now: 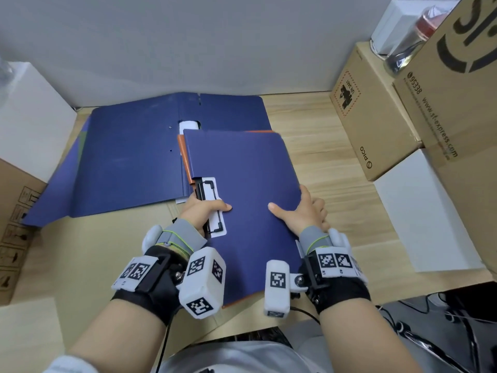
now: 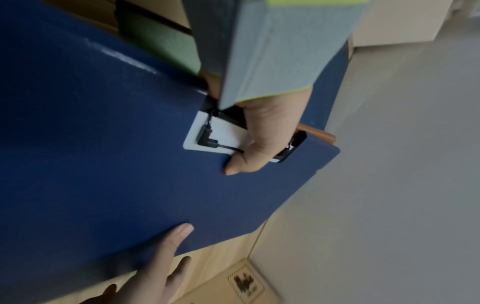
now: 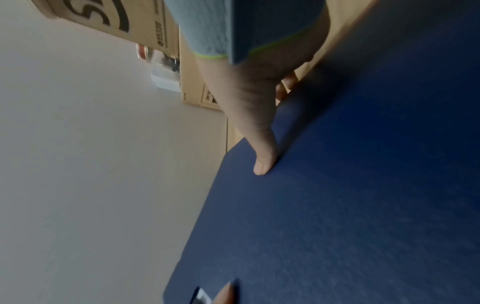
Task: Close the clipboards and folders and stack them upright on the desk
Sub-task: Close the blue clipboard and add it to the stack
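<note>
A closed blue clipboard folder [image 1: 242,184] with an orange one [image 1: 185,157] under it is held tilted above the desk. My left hand [image 1: 204,208] grips its left edge at the black clip on a white plate [image 1: 212,200], thumb on the cover [image 2: 239,164]. My right hand [image 1: 298,211] grips the right edge, thumb flat on the blue cover [image 3: 262,164], fingers under it. A larger blue folder [image 1: 134,154] lies open flat behind, against the wall, with a further blue sheet [image 1: 53,195] under its left side.
Cardboard boxes [image 1: 376,111] and a white box [image 1: 419,211] stand on the right of the wooden desk [image 1: 336,146]. A white box [image 1: 29,117] and a cardboard box [image 1: 13,224] stand on the left. A grey wall [image 1: 188,44] rises behind.
</note>
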`<state>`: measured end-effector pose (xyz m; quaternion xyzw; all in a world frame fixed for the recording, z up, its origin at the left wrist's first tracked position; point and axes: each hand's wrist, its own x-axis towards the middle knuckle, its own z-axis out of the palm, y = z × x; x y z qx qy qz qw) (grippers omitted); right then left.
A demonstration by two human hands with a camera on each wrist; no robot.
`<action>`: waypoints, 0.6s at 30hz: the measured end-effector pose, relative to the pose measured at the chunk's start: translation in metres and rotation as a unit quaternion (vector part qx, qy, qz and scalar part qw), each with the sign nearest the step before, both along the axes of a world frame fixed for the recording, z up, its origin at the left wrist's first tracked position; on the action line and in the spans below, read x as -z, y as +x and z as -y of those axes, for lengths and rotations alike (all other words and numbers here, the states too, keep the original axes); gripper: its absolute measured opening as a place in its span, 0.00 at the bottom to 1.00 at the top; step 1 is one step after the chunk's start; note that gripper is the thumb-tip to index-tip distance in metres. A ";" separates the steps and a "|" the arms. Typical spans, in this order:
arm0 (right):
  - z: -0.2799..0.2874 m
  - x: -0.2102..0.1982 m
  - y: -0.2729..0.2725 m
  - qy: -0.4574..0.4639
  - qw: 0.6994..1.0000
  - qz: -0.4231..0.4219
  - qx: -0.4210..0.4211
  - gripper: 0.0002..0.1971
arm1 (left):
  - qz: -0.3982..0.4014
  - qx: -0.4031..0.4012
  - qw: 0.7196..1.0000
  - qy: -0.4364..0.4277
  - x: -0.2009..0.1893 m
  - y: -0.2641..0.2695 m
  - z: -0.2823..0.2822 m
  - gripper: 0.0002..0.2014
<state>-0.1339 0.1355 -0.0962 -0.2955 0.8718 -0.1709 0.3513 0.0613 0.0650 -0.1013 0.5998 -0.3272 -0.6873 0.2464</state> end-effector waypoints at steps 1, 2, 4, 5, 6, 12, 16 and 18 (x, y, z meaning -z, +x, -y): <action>-0.001 -0.003 -0.008 -0.014 1.000 0.007 0.019 0.50 | -0.012 -0.002 1.000 -0.016 -0.007 -0.007 -0.001 0.15; -0.002 -0.005 -0.016 -0.029 0.999 0.020 0.036 0.50 | -0.023 0.001 0.999 -0.033 -0.015 -0.015 -0.001 0.16; -0.008 -0.010 -0.036 -0.074 0.993 0.060 0.073 0.53 | -0.041 0.019 0.997 -0.061 -0.031 -0.035 0.000 0.17; -0.010 -0.011 -0.045 -0.097 0.988 0.083 0.092 0.56 | -0.046 0.029 0.996 -0.072 -0.036 -0.044 0.001 0.17; -0.014 -0.013 -0.052 -0.110 0.982 0.104 0.110 0.58 | -0.050 0.039 0.995 -0.077 -0.040 -0.054 0.001 0.18; -0.049 -0.007 -0.113 -0.108 0.975 0.116 0.157 0.47 | -0.058 0.079 0.995 -0.004 -0.029 -0.120 -0.020 0.15; -0.067 0.006 -0.141 -0.060 0.987 0.060 0.136 0.37 | -0.070 0.106 0.986 0.106 -0.002 -0.156 -0.039 0.17; -0.074 0.012 -0.147 -0.034 0.993 0.035 0.106 0.35 | -0.074 0.104 0.984 0.122 0.013 -0.168 -0.047 0.24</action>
